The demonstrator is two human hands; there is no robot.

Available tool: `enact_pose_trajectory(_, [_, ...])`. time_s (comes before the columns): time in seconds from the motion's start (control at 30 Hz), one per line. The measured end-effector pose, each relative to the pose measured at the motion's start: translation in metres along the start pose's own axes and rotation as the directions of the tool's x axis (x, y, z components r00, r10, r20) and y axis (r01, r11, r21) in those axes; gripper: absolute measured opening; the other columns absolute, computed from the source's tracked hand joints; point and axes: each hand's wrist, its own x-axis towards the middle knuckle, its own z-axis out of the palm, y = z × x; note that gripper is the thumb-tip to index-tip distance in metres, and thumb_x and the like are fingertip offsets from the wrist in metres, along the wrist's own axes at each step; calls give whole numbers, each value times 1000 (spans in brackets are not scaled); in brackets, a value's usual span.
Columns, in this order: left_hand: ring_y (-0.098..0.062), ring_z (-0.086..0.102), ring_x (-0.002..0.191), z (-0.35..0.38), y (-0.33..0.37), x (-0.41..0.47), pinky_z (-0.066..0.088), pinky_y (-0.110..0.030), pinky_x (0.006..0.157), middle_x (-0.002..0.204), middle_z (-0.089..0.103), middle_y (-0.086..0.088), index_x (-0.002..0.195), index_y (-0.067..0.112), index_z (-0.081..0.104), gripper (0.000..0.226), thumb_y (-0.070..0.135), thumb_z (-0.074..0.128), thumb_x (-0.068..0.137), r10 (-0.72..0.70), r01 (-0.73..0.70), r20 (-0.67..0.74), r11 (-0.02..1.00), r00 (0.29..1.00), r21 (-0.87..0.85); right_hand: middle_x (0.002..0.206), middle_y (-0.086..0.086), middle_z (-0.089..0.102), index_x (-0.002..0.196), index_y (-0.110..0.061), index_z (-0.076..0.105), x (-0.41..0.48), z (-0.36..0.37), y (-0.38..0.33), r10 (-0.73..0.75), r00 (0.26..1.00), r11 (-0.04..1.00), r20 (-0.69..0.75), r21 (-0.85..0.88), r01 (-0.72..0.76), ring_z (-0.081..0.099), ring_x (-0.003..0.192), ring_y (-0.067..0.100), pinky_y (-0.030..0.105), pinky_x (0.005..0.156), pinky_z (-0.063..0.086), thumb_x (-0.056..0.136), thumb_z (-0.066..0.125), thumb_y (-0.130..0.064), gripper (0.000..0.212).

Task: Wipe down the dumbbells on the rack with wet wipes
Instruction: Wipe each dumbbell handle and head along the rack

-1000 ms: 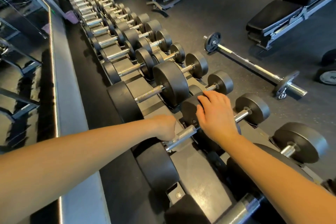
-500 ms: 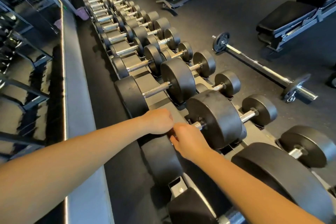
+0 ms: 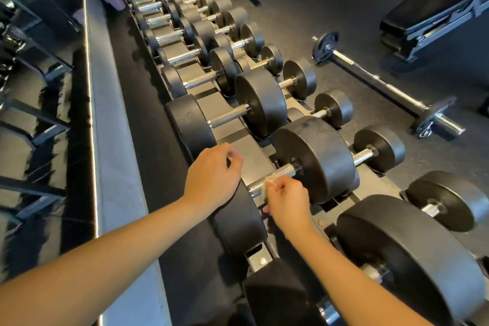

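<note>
Dumbbell in hand lies crosswise in its cradle on the top tier of the rack, near the close end of a long row that runs away up the frame. The right hand is curled shut, pinching a small pale wipe against the knurled handle between the two heads. The left hand rests loosely curled on top of the near head; its fingertips seem pressed together, but whether they hold anything I cannot tell. No dumbbell looks visibly wet or different from the rest, so what is already clean cannot be read; judging by the length of the row, most of the job probably remains, including the lower tier and the big pair nearest the camera. Room is tight: the wipe can only travel the short stretch of handle between the heads, and the far head sits just beside the right knuckles. The next dumbbell up the row is close alongside. Behind the rack runs a ledge under a mirror. The floor side is open, with a barbell and a bench well apart from the rack.
</note>
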Motion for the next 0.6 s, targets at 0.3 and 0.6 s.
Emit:
enact_pose_trajectory(0.3, [-9,60,85,-3,1,-2,46,-21,67,90,66,13,96,26,71,19,34,54,101,31,-31,14,999,999,-6,69,8,66,82,-2,69,9,-1,10,360,926,766,116,530,-364,65,61,19,42,70,61,101,58,-16,26])
enact_pose_trajectory(0.6, [-7,61,80,-2,2,-5,44,-17,64,83,66,14,91,27,69,16,32,56,98,5,-4,14,999,1000,-35,62,0,46,96,-10,65,34,3,11,511,819,461,263,720,-519,38,51,9,24,53,35,97,37,2,30])
